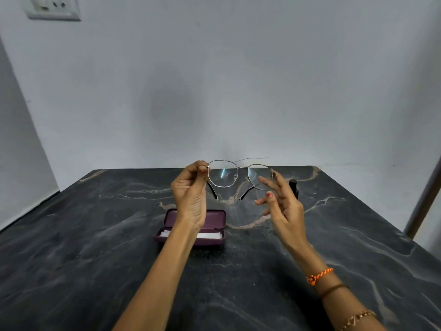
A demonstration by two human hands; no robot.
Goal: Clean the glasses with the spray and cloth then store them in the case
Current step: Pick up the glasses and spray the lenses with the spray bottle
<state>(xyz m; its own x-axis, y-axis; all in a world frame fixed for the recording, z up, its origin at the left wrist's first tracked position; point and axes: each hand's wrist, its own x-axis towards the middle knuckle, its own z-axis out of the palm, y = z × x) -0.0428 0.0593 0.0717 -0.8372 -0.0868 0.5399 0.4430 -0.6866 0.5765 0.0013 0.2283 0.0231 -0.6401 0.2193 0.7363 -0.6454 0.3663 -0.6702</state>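
above the far middle of the dark marbled tabletop (95, 247) we hold a pair of thin metal-framed glasses (239, 174) up in the air, lenses facing us, with the dark temple tips hanging down behind the lenses. our left hand (191, 194) has its fingers curled in and pinches the frame at the left lens's outer corner, between thumb and fingertips. our right hand (280, 199) sits at the right lens's outer edge with its fingers spread and mostly straight; one fingertip reaches in front of the right lens, but we cannot tell whether this hand truly grips the frame or only touches it. a thin wire-like line runs from the top of the frame off to the right, against the wall (238, 80).

below the left hand, nearer to us, a purple case (214, 225) lies open on the tabletop, its lid tipped back toward the far side. a white cloth (210, 236) lies inside the near half, partly hidden by our left wrist. just behind the right hand, on the far right part of the tabletop, stands a small dark spray bottle (294, 187), upright and mostly covered by the fingers.

on our right wrist we wear an orange thread band (318, 275), a dark band and a gold chain bracelet (358, 318). a white wall socket (53, 7) sits high on the far left of the wall.
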